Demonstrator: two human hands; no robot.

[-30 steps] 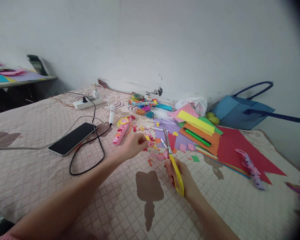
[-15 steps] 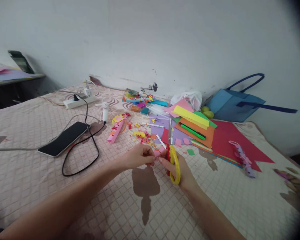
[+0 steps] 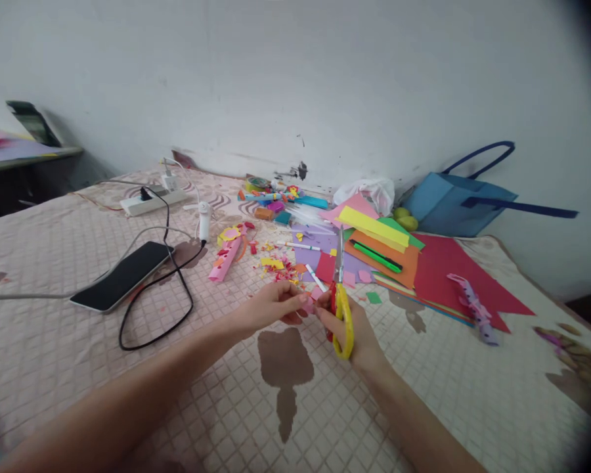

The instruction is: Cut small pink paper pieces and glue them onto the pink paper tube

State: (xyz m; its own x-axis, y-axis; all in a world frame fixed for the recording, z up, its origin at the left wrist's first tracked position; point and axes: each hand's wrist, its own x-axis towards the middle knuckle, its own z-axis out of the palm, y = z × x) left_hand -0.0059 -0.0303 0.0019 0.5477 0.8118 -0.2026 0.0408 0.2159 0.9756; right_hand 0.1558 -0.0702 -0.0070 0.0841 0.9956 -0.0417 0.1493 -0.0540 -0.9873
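My left hand [image 3: 280, 303] pinches a small piece of pink paper [image 3: 309, 305] between thumb and fingers. Close beside it, my right hand [image 3: 357, 332] carries scissors [image 3: 343, 322] with yellow and red handles, the blades pointing away from me. The right fingertips also touch the pink paper's edge. Just beyond the hands lie a pile of small paper scraps [image 3: 283, 270], a white marker [image 3: 317, 278] and a sheet of purple paper [image 3: 305, 256]. A green paper piece [image 3: 373, 297] rests right of the scissors.
A black tablet-like device [image 3: 123, 276] with cables lies left, near a power strip [image 3: 152, 202]. A pink paper roll [image 3: 225, 261] stands off left of the scraps. Coloured sheets, red paper [image 3: 453, 276] and a purple paper roll [image 3: 475, 309] lie right; a blue bag [image 3: 460, 203] is behind.
The left thumb has straightened along the pink paper, more of which now shows between the hands. The scissors stay in the right hand. The whole view has shifted slightly.
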